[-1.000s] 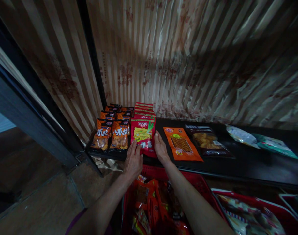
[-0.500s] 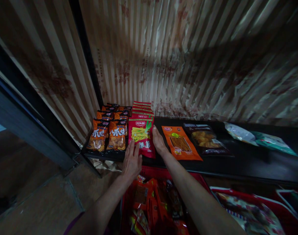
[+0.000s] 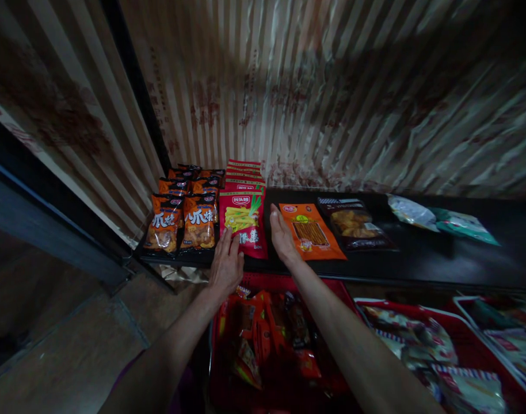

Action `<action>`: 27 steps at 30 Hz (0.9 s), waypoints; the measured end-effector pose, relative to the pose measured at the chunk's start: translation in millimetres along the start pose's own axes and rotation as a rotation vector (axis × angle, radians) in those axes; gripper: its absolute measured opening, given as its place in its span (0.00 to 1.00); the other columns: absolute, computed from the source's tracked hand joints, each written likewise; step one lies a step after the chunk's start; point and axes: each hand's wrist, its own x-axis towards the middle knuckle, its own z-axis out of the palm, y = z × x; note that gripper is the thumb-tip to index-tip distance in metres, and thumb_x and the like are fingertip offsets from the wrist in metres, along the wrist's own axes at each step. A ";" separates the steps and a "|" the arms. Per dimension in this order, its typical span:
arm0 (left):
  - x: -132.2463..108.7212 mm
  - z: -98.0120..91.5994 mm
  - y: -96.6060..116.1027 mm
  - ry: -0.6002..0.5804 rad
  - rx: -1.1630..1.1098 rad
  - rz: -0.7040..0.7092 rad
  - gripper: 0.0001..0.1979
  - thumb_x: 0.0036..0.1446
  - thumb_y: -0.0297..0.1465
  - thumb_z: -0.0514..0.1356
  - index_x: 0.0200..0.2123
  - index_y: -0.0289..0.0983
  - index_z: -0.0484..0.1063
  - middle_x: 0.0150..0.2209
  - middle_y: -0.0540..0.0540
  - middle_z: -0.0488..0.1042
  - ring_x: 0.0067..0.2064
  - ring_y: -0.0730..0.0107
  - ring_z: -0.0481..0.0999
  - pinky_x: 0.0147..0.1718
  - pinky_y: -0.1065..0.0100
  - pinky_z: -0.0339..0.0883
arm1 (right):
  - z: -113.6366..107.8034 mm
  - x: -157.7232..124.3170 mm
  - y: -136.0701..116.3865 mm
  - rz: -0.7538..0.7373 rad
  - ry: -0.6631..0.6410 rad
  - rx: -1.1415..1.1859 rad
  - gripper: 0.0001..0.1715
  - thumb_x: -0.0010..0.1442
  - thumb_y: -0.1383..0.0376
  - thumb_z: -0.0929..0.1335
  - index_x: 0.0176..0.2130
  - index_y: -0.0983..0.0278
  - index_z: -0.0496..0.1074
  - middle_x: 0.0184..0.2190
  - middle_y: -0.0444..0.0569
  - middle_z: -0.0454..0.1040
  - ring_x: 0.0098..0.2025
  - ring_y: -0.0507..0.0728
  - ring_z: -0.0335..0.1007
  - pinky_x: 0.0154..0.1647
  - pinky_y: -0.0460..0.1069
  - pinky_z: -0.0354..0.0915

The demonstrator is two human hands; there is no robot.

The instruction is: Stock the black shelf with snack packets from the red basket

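Observation:
A row of red snack bags (image 3: 242,221) lies overlapped on the black shelf (image 3: 444,253), front one showing yellow sticks and a green stalk. My left hand (image 3: 227,261) rests its fingertips on the lower left of the front bag, fingers stretched and holding nothing. My right hand (image 3: 283,236) stands edge-on just right of the red bags, apart from them, fingers extended. Right beside that hand lies a flat orange snack bag (image 3: 311,232). To the left of the red bags, several black-and-orange snack bags (image 3: 198,223) are lined up in two columns.
A dark brown snack bag (image 3: 354,225) and a white and green bag (image 3: 465,224) lie farther right on the shelf. Below the front edge stand a red basket (image 3: 332,287) of snack packs and more baskets (image 3: 461,328). A metal post (image 3: 51,201) rises at left.
My right hand has moved off the right edge of the front red bag, leaving a gap. My left hand stays at its lower left. The view has tilted down, showing more of the baskets.

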 end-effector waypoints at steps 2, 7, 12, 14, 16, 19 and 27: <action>-1.3 -0.5 1.7 0.000 0.006 0.013 0.22 0.61 0.27 0.47 0.58 0.30 0.57 0.64 0.30 0.51 0.67 0.54 0.45 0.60 0.49 0.54 | -12.0 -17.6 -2.0 -0.023 0.049 -0.004 0.38 0.60 0.44 0.57 0.59 0.65 0.61 0.60 0.55 0.62 0.62 0.60 0.56 0.63 0.57 0.50; -6.8 -6.8 14.2 0.032 -0.029 0.131 0.20 0.59 0.23 0.47 0.55 0.29 0.61 0.63 0.31 0.54 0.67 0.56 0.46 0.60 0.49 0.54 | -49.7 -71.5 -0.3 -0.073 0.175 0.095 0.28 0.59 0.50 0.62 0.52 0.64 0.68 0.54 0.56 0.70 0.55 0.61 0.66 0.57 0.59 0.60; -24.1 -7.8 38.6 0.013 -0.156 0.379 0.20 0.56 0.19 0.48 0.51 0.32 0.66 0.58 0.35 0.64 0.63 0.60 0.56 0.58 0.54 0.61 | -83.6 -133.4 21.2 0.055 0.160 -0.003 0.23 0.58 0.54 0.64 0.48 0.63 0.70 0.49 0.54 0.73 0.52 0.60 0.68 0.58 0.59 0.59; -36.3 -4.3 50.5 -0.028 -0.190 0.420 0.18 0.56 0.20 0.48 0.49 0.32 0.68 0.55 0.36 0.68 0.59 0.61 0.64 0.56 0.57 0.65 | -93.4 -158.4 33.0 0.163 0.144 -0.062 0.24 0.57 0.53 0.63 0.47 0.64 0.71 0.48 0.54 0.75 0.50 0.61 0.70 0.56 0.59 0.61; -50.6 -0.9 62.8 -0.128 -0.200 0.431 0.18 0.56 0.20 0.48 0.48 0.32 0.69 0.54 0.37 0.69 0.55 0.62 0.69 0.53 0.59 0.67 | -102.1 -181.5 42.1 0.218 0.026 -0.118 0.24 0.55 0.53 0.64 0.46 0.63 0.72 0.46 0.54 0.76 0.48 0.61 0.72 0.53 0.58 0.65; -72.2 0.6 79.5 -0.376 -0.201 0.400 0.19 0.56 0.21 0.48 0.49 0.34 0.69 0.58 0.39 0.66 0.55 0.62 0.69 0.53 0.60 0.67 | -114.9 -208.8 47.6 0.261 -0.075 -0.173 0.21 0.54 0.54 0.64 0.43 0.61 0.75 0.44 0.51 0.77 0.47 0.61 0.73 0.51 0.57 0.66; -108.0 -5.1 95.1 -0.693 -0.218 0.073 0.17 0.57 0.23 0.47 0.45 0.34 0.71 0.62 0.39 0.59 0.59 0.62 0.66 0.56 0.61 0.62 | -136.0 -236.7 25.4 0.206 -0.138 -0.217 0.20 0.55 0.55 0.63 0.39 0.62 0.76 0.40 0.53 0.79 0.44 0.62 0.74 0.48 0.57 0.67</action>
